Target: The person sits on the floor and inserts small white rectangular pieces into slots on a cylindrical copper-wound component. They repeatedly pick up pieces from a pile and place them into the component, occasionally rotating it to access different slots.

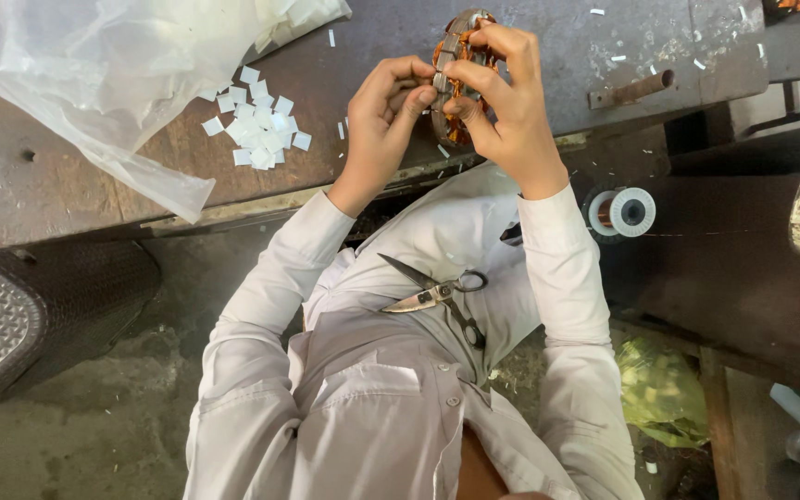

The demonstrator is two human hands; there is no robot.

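A round metal motor stator with copper-coloured windings [456,42] is held up over the worn brown workbench [67,176]. My right hand [502,97] wraps around its right side, fingers curled over the top. My left hand [386,111] pinches at the stator's left edge with thumb and forefinger. Both white sleeves reach up from my lap, where a pair of scissors [437,296] lies open on the white cloth.
A pile of small white paper squares [259,131] lies on the bench beside a clear plastic bag [94,65]. A spool of copper wire [622,213] hangs at the right edge. A rusty bolt [631,90] sits on the bench.
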